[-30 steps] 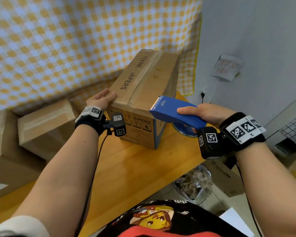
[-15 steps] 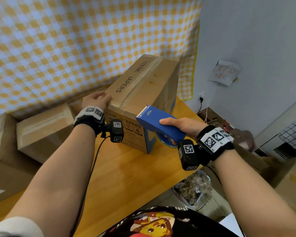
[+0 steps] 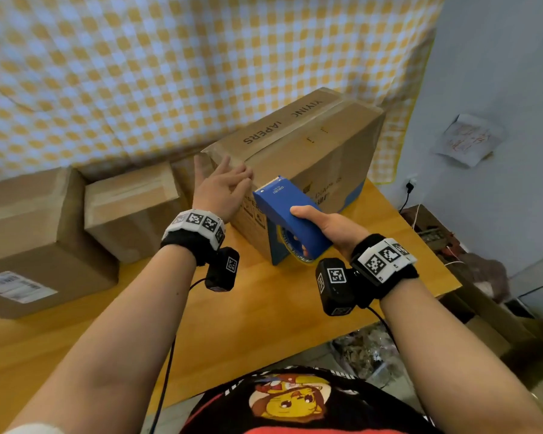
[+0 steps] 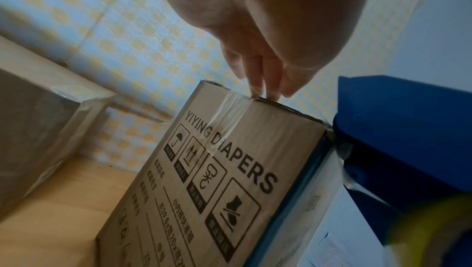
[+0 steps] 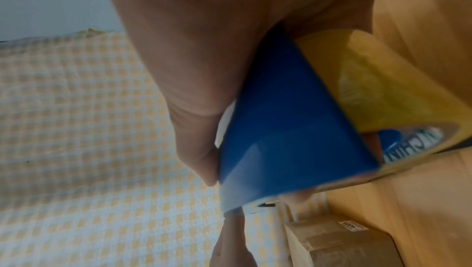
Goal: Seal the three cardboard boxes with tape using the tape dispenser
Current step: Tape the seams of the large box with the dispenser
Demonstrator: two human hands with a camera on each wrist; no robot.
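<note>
The right hand (image 3: 328,225) gripped the blue tape dispenser (image 3: 290,216) against the diaper box (image 3: 311,145) (taped along its top seam) on the wooden table (image 3: 264,308). The left hand (image 3: 221,187), fingers straight, touched the box's near top edge.

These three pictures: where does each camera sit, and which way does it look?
Head: worn on the head, looking down at the table; shows both forearms and the shirt.
Left wrist: looks along the left hand to the diaper box.
Right wrist: looks along the right hand gripping the tape dispenser.
All three show the dispenser.
</note>
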